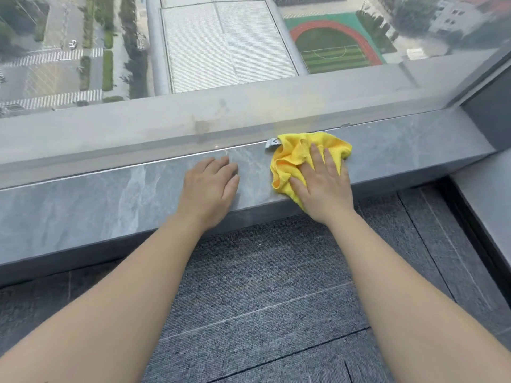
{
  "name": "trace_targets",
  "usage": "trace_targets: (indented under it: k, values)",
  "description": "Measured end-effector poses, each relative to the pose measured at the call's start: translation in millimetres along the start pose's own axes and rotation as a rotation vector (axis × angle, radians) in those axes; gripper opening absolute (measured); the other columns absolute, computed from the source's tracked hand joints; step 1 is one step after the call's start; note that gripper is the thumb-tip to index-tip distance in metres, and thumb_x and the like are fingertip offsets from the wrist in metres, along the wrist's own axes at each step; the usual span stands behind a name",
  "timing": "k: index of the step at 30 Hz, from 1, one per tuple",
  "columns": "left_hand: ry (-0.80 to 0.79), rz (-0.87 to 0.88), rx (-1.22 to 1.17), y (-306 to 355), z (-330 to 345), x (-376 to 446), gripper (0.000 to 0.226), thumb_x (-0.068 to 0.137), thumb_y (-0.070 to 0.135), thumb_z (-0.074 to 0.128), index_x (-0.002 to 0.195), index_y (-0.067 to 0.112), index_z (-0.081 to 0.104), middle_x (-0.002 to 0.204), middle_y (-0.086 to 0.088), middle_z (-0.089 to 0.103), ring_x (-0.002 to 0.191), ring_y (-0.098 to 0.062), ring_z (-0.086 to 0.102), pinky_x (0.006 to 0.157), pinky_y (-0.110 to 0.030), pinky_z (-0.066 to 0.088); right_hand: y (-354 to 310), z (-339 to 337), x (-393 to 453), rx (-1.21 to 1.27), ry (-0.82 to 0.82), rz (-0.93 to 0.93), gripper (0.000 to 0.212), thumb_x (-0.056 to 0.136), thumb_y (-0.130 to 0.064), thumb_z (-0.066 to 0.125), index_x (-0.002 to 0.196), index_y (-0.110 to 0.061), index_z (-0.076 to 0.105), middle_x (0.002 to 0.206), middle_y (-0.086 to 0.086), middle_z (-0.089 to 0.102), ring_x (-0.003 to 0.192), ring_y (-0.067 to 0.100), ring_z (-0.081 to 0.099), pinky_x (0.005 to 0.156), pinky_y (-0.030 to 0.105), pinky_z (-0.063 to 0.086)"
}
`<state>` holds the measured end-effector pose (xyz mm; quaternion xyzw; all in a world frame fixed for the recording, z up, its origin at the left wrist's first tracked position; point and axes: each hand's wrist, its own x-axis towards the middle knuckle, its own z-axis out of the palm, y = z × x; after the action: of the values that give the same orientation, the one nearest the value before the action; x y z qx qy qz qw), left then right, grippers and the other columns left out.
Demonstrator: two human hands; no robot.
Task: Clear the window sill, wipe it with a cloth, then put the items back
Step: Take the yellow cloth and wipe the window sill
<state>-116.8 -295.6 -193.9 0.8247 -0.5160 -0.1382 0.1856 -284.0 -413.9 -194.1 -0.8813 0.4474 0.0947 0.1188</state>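
A grey marbled window sill (96, 200) runs across the view from lower left to upper right, below a large window pane. A crumpled yellow cloth (293, 156) with a small white label lies on the sill right of the middle, against the glass. My right hand (323, 186) presses flat on top of the cloth, fingers spread toward the window. My left hand (210, 189) rests palm down on the bare sill just left of the cloth, holding nothing. No other items stand on the visible sill.
Grey carpet tiles (262, 286) cover the floor in front of the sill. A dark window frame post (486, 117) closes the sill at the right end, with a low ledge (486, 205) beside it. Through the glass lie rooftops and a sports field far below.
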Motion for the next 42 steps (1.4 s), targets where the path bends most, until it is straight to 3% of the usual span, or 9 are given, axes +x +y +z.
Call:
trace_targets:
  k: [7,10,15,21,26,31,35,39,42]
  values:
    - [-0.032,0.033,0.004,7,5,6,0.08,0.07,0.053,0.008,0.126,0.015,0.051,0.142,-0.009,0.046,0.133,-0.029,0.033,0.111,-0.037,0.019,-2,-7,29,0.118,0.023,0.467,0.077,0.09,-0.061,0.022,0.15,-0.015,0.009,0.159,0.014,-0.012,0.147,0.034,-0.011,0.116,0.055,-0.007]
    - [-0.03,0.037,-0.006,7,4,10,0.079,0.07,0.053,0.009,0.126,0.015,0.051,0.141,-0.009,0.046,0.133,-0.029,0.034,0.112,-0.037,0.019,-15,-14,49,0.193,0.009,0.56,0.075,0.092,-0.057,0.022,0.149,-0.009,0.012,0.158,0.018,-0.014,0.145,0.039,-0.014,0.115,0.058,-0.006]
    - [-0.048,0.069,-0.002,20,5,20,0.077,0.072,0.052,0.011,0.123,0.011,0.054,0.138,-0.011,0.05,0.13,-0.031,0.039,0.11,-0.038,0.024,-13,-11,48,0.134,0.021,0.329,0.067,0.095,-0.05,0.024,0.147,-0.008,0.018,0.159,0.018,-0.011,0.146,0.037,-0.013,0.115,0.056,-0.005]
    - [-0.168,0.074,0.044,55,5,24,0.084,0.068,0.053,0.005,0.127,0.013,0.049,0.142,-0.011,0.045,0.133,-0.029,0.035,0.111,-0.033,0.019,44,-18,18,0.015,-0.044,-0.097,0.052,0.097,-0.043,0.025,0.146,-0.027,0.023,0.161,-0.001,-0.007,0.149,0.022,-0.009,0.118,0.045,-0.002]
    - [-0.325,0.029,0.075,72,0,30,0.073,0.075,0.051,0.01,0.135,0.018,0.037,0.151,-0.005,0.03,0.14,-0.026,0.021,0.113,-0.031,0.011,69,-25,13,-0.006,-0.127,0.074,0.055,0.096,-0.048,0.023,0.146,-0.025,0.023,0.161,0.002,-0.012,0.148,0.026,-0.012,0.117,0.049,-0.008]
    - [-0.373,0.132,0.099,74,10,52,0.051,0.091,0.04,0.022,0.138,0.02,0.031,0.154,-0.003,0.024,0.142,-0.025,0.015,0.116,-0.033,0.01,59,-25,31,0.113,-0.092,0.406,0.069,0.093,-0.057,0.022,0.149,-0.019,0.013,0.16,0.008,-0.015,0.147,0.032,-0.013,0.116,0.054,-0.007]
    - [-0.395,0.203,0.107,72,23,68,0.052,0.091,0.041,0.018,0.138,0.022,0.03,0.154,-0.002,0.023,0.143,-0.025,0.014,0.118,-0.039,0.013,41,-27,49,0.203,-0.066,0.573,0.07,0.094,-0.055,0.02,0.15,-0.016,0.008,0.159,0.013,-0.017,0.145,0.037,-0.017,0.115,0.059,-0.009]
    - [-0.373,0.255,0.109,69,25,69,0.085,0.069,0.056,-0.003,0.135,0.021,0.035,0.152,-0.002,0.029,0.141,-0.026,0.019,0.117,-0.039,0.015,41,-27,39,0.135,-0.084,0.409,0.061,0.096,-0.049,0.021,0.149,-0.022,0.011,0.159,0.008,-0.017,0.146,0.034,-0.018,0.113,0.059,-0.01]
    - [-0.373,0.292,0.114,67,26,72,0.087,0.068,0.055,-0.005,0.131,0.017,0.042,0.148,-0.007,0.036,0.138,-0.028,0.027,0.116,-0.042,0.019,50,-27,21,0.074,-0.122,0.235,0.054,0.098,-0.044,0.022,0.148,-0.028,0.013,0.16,0.002,-0.017,0.147,0.029,-0.017,0.115,0.054,-0.01]
